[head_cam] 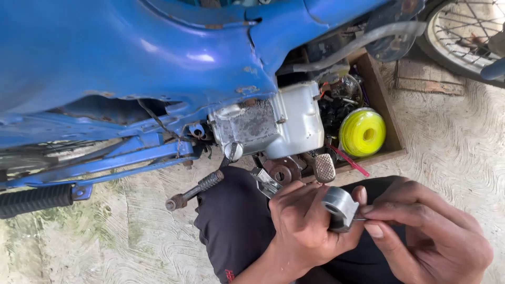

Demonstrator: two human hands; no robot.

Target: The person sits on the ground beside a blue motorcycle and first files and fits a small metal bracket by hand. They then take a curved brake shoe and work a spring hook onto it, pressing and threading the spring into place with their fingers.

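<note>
Centrally, a grey metal cylinder is gripped in the left hand, fingers closed round its wall, near the lap.
A thin metal sliver is pinched between the fingertips of the right hand at the cylinder's right rim. The cylinder is judged rigid, fairly heavy and smooth, best held round its side. Beyond stands the blue motorcycle, its engine casing exposed.
</note>
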